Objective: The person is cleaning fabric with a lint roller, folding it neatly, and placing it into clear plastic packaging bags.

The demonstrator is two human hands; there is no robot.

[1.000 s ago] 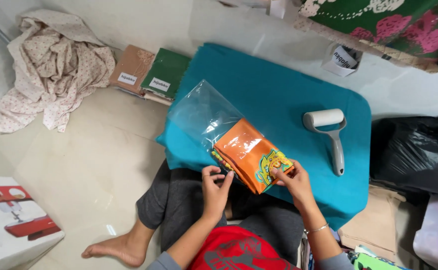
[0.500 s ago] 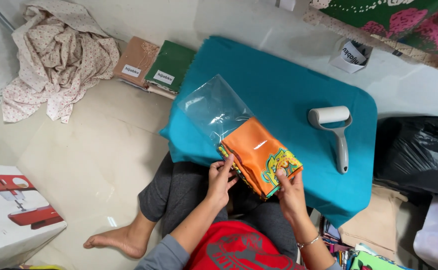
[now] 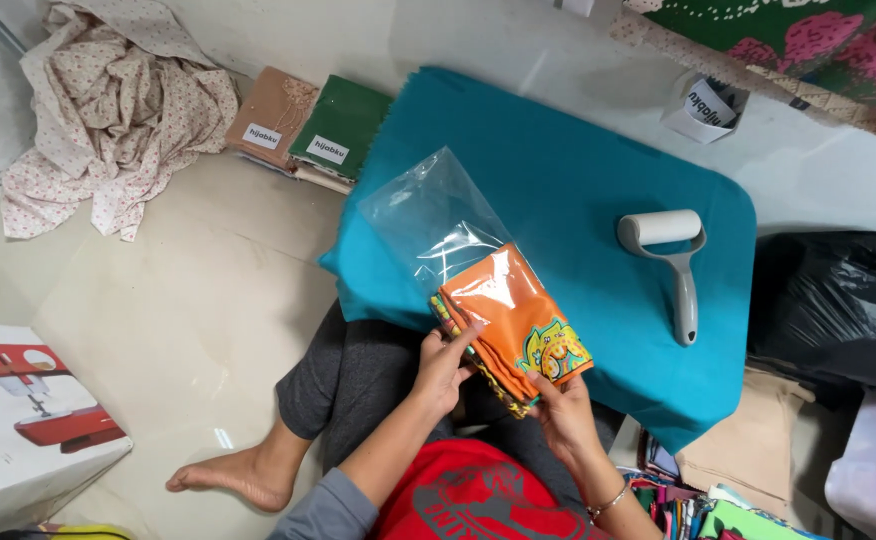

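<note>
At frame centre, the left hand (image 3: 443, 365) and right hand (image 3: 563, 415) grip a folded orange cloth (image 3: 518, 320), half inside a clear plastic bag (image 3: 428, 215); sliding it deeper likely needs steady pushing.

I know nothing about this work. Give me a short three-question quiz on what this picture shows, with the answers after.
1. True or false: the folded orange cloth is partly inside the clear plastic bag.
2. Which thing lies on the teal cloth to the right of the bag?
A. scissors
B. a lint roller
C. a steam iron
3. Fill in: the left hand and the right hand both hold the near end of the ______ cloth.

Key
1. True: its far end sits under the plastic, and its near end sticks out toward the person.
2. B: the lint roller lies with its handle toward the person.
3. Orange.
</note>
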